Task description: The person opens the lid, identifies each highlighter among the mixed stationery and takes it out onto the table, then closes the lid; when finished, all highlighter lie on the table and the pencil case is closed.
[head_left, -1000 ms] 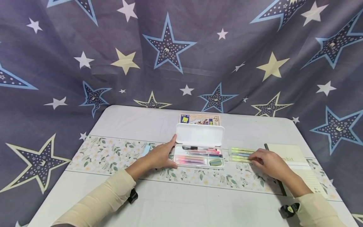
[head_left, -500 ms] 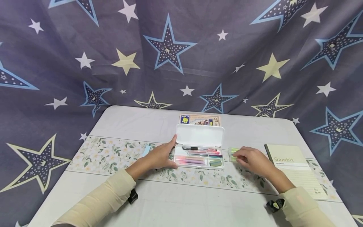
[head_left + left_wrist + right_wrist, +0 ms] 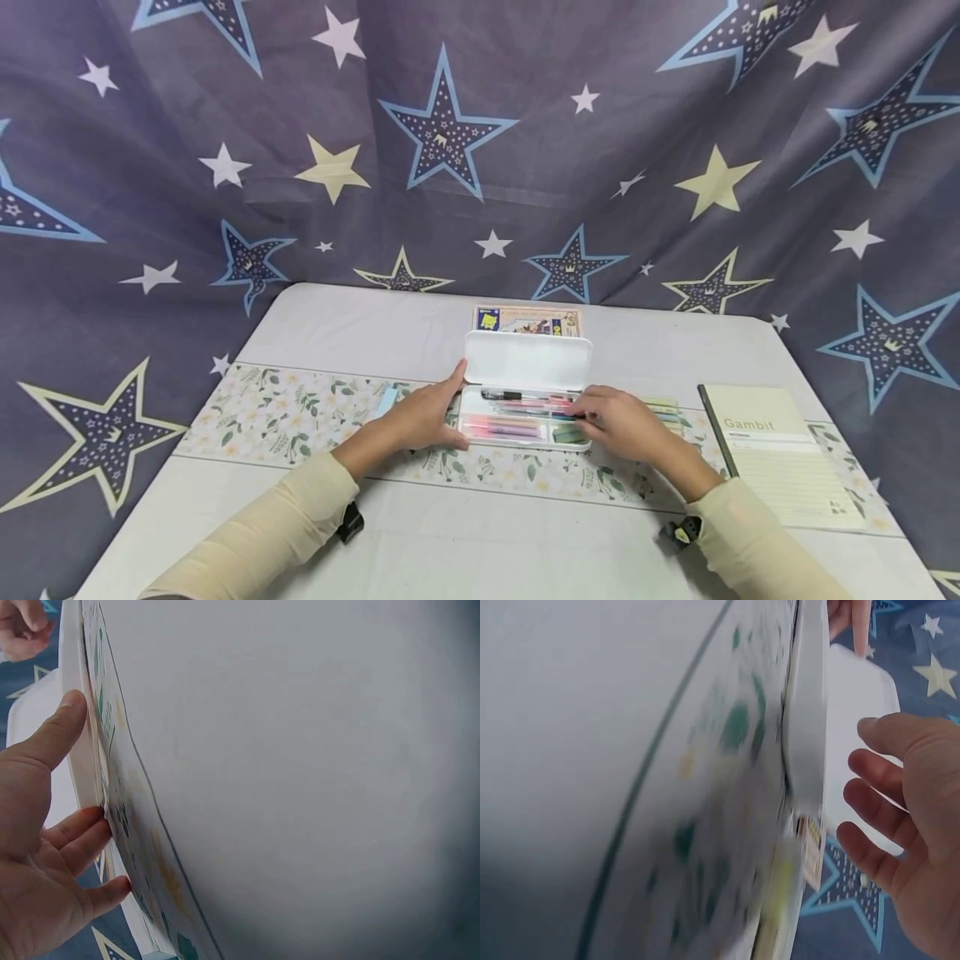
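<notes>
A white pencil case stands with its lid raised. Inside lie several pens, a pack of pink and purple pens and a green block. My left hand rests against the case's left end with spread fingers; in the left wrist view its thumb touches the case wall. Above the case's right end is my right hand. In the right wrist view its fingers are loosely bent, with nothing visible between them. Partly behind that hand lies a yellow-green pen pack.
At the right lies a cream notebook with a dark spine. A printed orange box or booklet sits behind the lid. Left of the case is a small light blue item. A floral runner crosses the white table.
My right hand has moved left, from the yellow-green pen pack to the pencil case's right end. The pack now lies farther right, partly covered. My left hand keeps its place.
</notes>
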Action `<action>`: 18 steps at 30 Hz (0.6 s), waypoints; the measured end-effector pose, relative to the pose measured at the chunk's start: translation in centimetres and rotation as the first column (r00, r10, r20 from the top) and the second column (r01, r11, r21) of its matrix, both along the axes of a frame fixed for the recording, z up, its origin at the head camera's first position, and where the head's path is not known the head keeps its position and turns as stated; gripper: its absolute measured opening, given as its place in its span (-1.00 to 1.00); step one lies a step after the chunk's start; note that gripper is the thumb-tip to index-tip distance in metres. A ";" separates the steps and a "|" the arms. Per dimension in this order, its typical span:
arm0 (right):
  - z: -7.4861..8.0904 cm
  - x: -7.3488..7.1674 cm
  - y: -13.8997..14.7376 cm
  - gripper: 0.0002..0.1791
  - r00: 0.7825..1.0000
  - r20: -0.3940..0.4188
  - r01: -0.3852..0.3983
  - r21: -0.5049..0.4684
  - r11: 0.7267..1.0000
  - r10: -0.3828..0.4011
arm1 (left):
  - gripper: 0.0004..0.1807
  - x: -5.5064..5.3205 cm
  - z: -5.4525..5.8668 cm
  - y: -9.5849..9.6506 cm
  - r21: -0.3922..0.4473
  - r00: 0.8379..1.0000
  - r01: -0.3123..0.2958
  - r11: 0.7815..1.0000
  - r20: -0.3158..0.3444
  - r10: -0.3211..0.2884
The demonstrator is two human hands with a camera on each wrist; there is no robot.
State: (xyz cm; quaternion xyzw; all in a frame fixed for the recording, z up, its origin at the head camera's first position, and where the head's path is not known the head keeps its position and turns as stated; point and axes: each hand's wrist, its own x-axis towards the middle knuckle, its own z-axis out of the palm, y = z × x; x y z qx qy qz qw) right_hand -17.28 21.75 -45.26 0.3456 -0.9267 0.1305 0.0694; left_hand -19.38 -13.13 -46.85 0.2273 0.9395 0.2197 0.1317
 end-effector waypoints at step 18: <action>-0.6 0.3 -4.5 -0.86 0.995 0.011 -0.102 0.028 0.994 0.102 | 0.53 0.1 0.0 0.0 0.010 1.000 -0.001 1.000 -0.002 0.001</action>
